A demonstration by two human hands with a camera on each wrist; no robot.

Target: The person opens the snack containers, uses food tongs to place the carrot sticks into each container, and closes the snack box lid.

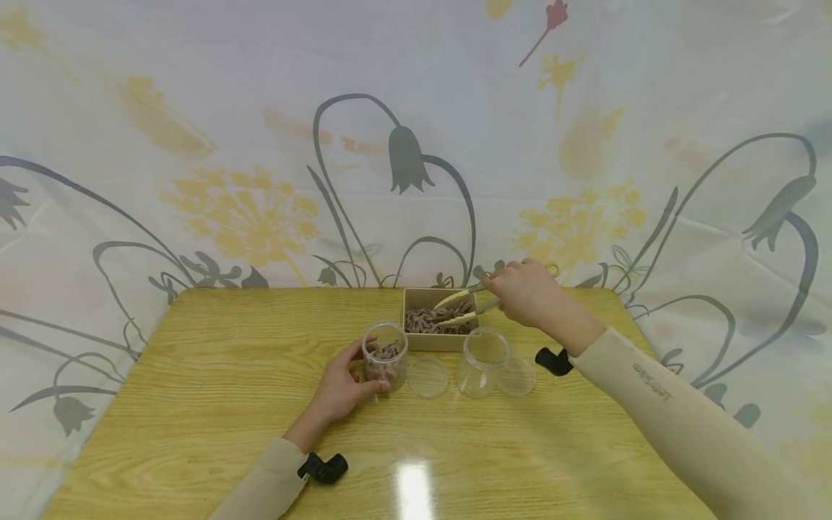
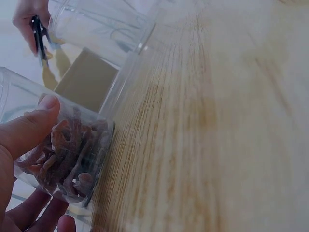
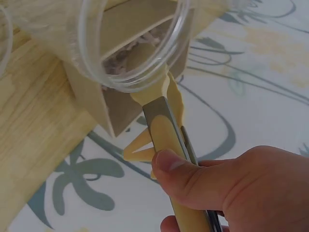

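1. Nearest, my left hand (image 1: pixel 338 386) curls round the left clear jar (image 1: pixel 385 375), thumb across its near side and fingers round the far left. The jar stands upright on the wood-grain table (image 1: pixel 214 404); I judge the grip is there to steady it.
2. Inside, brown twisted strips (image 2: pixel 67 150) lie in a loose tangle in the lower part, the space above them free.
3. Just right of it a clear disc, apparently a lid (image 1: pixel 427 378), lies flat, probably set aside so the mouth is open.
4. Farther right stands the second clear jar (image 1: pixel 484 372), also uncovered, with nothing visible inside; another clear disc (image 1: pixel 518 377) lies beside it.
5. Beyond, between the jars, the beige rectangular box (image 1: pixel 442 342) holds more brown strips, within reach of both.
6. My right hand (image 1: pixel 529 292), at the box's right, grips the tongs (image 3: pixel 169 140) by their handles, keeping my fingers off the strips. The tips reach into the box, spread apart; I cannot tell whether they pinch anything.
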